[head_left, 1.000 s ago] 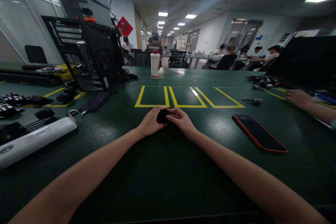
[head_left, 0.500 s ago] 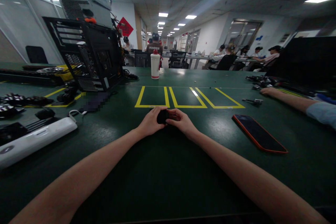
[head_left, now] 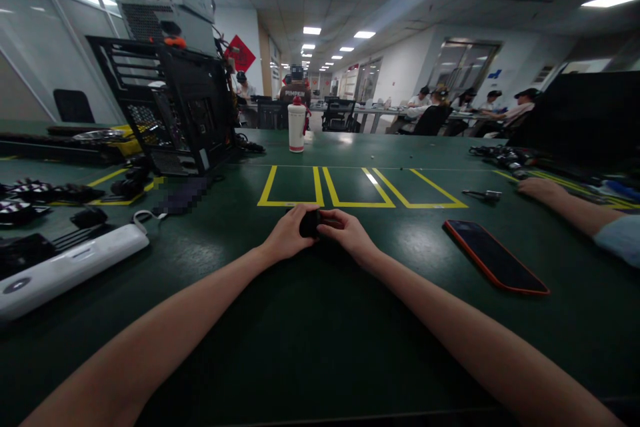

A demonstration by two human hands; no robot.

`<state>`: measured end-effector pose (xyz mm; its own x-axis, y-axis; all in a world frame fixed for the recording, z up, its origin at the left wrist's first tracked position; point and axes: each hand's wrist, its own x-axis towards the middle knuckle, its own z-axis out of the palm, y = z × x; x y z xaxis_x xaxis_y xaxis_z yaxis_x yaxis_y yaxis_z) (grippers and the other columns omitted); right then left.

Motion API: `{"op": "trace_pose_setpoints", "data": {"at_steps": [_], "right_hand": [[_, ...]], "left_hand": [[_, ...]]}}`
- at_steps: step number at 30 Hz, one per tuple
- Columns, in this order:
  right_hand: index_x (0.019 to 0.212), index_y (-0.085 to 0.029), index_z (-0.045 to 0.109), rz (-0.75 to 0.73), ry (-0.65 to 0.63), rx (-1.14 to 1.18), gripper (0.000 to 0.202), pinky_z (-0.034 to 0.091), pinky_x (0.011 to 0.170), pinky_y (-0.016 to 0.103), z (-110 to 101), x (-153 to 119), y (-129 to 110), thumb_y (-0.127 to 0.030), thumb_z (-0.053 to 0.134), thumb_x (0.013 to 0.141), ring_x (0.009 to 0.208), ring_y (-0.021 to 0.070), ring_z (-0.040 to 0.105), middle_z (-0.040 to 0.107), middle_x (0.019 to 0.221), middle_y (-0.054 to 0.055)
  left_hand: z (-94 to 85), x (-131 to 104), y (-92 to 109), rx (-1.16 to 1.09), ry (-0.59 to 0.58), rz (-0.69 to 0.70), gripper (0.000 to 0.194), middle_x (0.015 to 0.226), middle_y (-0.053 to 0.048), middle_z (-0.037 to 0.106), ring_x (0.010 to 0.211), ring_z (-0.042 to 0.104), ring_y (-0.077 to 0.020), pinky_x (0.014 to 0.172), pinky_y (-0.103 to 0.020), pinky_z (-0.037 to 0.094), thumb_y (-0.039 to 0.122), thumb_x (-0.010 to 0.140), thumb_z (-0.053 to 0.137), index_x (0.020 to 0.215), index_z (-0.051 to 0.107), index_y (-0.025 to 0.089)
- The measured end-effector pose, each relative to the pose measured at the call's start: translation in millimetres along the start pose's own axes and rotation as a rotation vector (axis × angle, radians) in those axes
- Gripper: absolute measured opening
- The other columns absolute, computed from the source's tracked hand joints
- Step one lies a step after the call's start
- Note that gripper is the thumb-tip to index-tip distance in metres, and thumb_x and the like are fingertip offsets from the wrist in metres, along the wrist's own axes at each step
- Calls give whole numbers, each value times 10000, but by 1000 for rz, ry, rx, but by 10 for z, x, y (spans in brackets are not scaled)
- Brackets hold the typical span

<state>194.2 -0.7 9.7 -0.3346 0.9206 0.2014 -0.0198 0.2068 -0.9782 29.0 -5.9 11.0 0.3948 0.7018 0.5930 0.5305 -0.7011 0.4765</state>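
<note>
A small black object [head_left: 309, 223], its kind too dark to make out, sits between my two hands over the green table. My left hand [head_left: 290, 233] is wrapped round its left side, thumb below and fingers over the top. From the right, the fingertips and thumb of my right hand [head_left: 346, 232] pinch its edge. Both hands are just in front of the yellow tape outlines [head_left: 357, 204]. The fingers cover part of the object.
A phone with an orange edge [head_left: 495, 257] lies at right, near a small metal part [head_left: 483, 195]. A white bottle [head_left: 297, 127] stands behind the tape. At left are a black computer case [head_left: 187, 107] and a white elongated device [head_left: 75, 267]. Another person's hand [head_left: 543, 190] rests at far right.
My hands hold the black object in nearly the same place. The other person's hand has moved a little to the right.
</note>
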Motion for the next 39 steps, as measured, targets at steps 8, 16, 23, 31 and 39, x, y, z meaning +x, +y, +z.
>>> {"op": "trace_pose_setpoints", "data": {"at_steps": [8,16,23,31,39], "right_hand": [[908,-184,561,-99,47,-72,245,438,838,330,1,-2,59,-293,585,690,867,143,574,611,923,32],[943,-169,554,-17,67,-62,308,423,859,359,8,15,9,-234,623,650,900,161,568,603,959,59],[925,-178,534,-56,-30,35,342,447,842,345,-7,-19,6,-165,648,603,913,162,575,582,993,37],[854,-182,546,-61,65,-42,216,435,842,347,24,-10,-5,-258,610,662,876,143,565,591,916,30],[959,-190,543,-19,-18,15,327,443,851,349,-4,6,31,-205,623,642,916,159,570,592,980,38]], "left_hand": [[-8,6,21,7,-10,-7,581,1094,-36,501,1030,483,-209,891,-374,387,153,602,649,1121,395,215],[2,7,2,9,-8,-4,582,1088,-32,506,1027,485,-206,892,-369,385,150,594,652,1114,398,215],[-1,6,-3,13,-11,1,574,1083,-37,503,1020,485,-200,890,-359,384,139,596,647,1110,399,205],[-8,6,9,4,-22,-11,573,1092,-42,500,1034,480,-207,892,-374,382,152,607,643,1121,396,212],[-6,8,11,9,-17,-6,565,1082,-34,504,1019,488,-204,882,-370,390,147,605,643,1111,400,212]]}}
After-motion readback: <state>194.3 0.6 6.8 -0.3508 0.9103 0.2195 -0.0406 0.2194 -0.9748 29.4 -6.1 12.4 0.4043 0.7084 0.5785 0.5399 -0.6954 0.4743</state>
